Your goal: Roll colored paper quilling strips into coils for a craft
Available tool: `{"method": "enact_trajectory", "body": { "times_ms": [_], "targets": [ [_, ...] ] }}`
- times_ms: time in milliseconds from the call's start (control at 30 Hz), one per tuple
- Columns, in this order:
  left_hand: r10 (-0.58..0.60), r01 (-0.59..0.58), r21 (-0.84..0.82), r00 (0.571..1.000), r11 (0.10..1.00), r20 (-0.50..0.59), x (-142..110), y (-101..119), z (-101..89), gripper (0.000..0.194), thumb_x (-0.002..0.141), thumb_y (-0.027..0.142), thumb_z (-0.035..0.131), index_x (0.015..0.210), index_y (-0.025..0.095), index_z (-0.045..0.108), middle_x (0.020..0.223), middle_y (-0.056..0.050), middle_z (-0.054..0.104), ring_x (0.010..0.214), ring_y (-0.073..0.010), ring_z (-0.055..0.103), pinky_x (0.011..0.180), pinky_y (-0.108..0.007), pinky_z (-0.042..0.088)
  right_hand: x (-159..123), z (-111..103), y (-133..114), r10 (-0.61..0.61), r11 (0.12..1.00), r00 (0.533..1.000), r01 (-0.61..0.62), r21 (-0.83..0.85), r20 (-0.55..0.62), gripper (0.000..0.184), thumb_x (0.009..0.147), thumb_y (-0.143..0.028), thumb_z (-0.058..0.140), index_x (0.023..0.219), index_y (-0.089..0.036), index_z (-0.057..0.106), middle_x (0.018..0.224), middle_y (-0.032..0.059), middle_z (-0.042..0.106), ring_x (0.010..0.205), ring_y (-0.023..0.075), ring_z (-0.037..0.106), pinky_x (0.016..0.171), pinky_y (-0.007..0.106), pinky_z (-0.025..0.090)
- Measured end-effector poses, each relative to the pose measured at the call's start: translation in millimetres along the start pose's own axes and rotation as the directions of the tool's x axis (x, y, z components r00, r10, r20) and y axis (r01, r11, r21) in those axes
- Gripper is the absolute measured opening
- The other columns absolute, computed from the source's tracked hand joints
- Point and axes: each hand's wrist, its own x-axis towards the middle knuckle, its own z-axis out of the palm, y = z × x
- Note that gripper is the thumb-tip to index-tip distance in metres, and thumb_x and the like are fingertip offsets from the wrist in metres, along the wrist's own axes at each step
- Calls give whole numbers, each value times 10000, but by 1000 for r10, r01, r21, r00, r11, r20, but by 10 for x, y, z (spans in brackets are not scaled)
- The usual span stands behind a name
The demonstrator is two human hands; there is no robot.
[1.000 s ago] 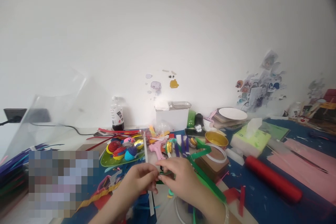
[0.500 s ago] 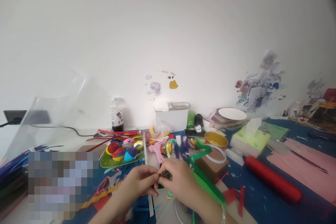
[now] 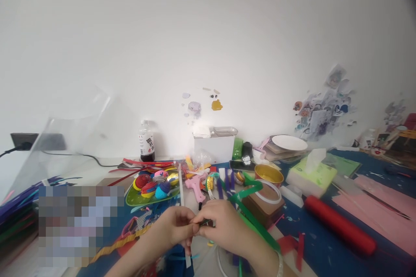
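My left hand (image 3: 177,226) and my right hand (image 3: 218,224) meet over the middle of the table, fingertips pressed together. Between them is a small dark green piece (image 3: 205,222), perhaps a paper strip; the fingers hide most of it. Both hands are closed on it. Just beyond my fingers lies a pink glue gun (image 3: 196,187), its dark nozzle pointing toward me. A long green strip (image 3: 253,220) runs beside my right forearm. To the left, a green leaf-shaped tray (image 3: 132,199) carries several colourful ridged paper balls (image 3: 148,188).
Right of my hands stand a gold tin (image 3: 269,175), a white ring (image 3: 276,199), a tissue pack (image 3: 312,177) and a red roll (image 3: 339,224). A bottle of dark liquid (image 3: 147,142) is near the wall. Purple and blue strips (image 3: 24,201) lie at far left.
My fingers have shifted slightly around the dark green piece, which shows a bit more now. The hands stay together in nearly the same place; the view has turned very slightly.
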Motion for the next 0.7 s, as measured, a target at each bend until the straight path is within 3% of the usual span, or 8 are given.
{"method": "enact_trajectory", "body": {
  "times_ms": [233, 500, 700],
  "targets": [
    [48, -47, 28, 998, 998, -41, 18, -11, 12, 235, 590, 354, 706, 625, 144, 606, 409, 67, 509, 407, -108, 498, 472, -229, 434, -1, 115, 77, 12, 1000, 994, -12, -3, -108, 76, 672, -180, 692, 734, -224, 696, 652, -9, 658, 624, 141, 588, 569, 226, 406],
    [38, -39, -7, 998, 999, -59, 44, -62, -3, 251, 592, 366, 703, 649, 134, 625, 430, 64, 517, 424, -96, 486, 476, -214, 403, 11, 111, 76, -88, 996, 978, 83, -36, -190, 54, 695, -176, 660, 653, -210, 666, 592, -14, 642, 573, 132, 564, 527, 225, 372],
    [9, -30, -218, 995, 976, -96, 57, -99, 58, 254, 585, 346, 732, 688, 127, 654, 556, 32, 569, 506, -79, 484, 543, -204, 414, 17, 178, 118, -71, 989, 963, 34, -143, -261, 130, 691, -147, 609, 572, -198, 601, 558, -18, 613, 557, 129, 548, 505, 220, 343]
  ]
}}
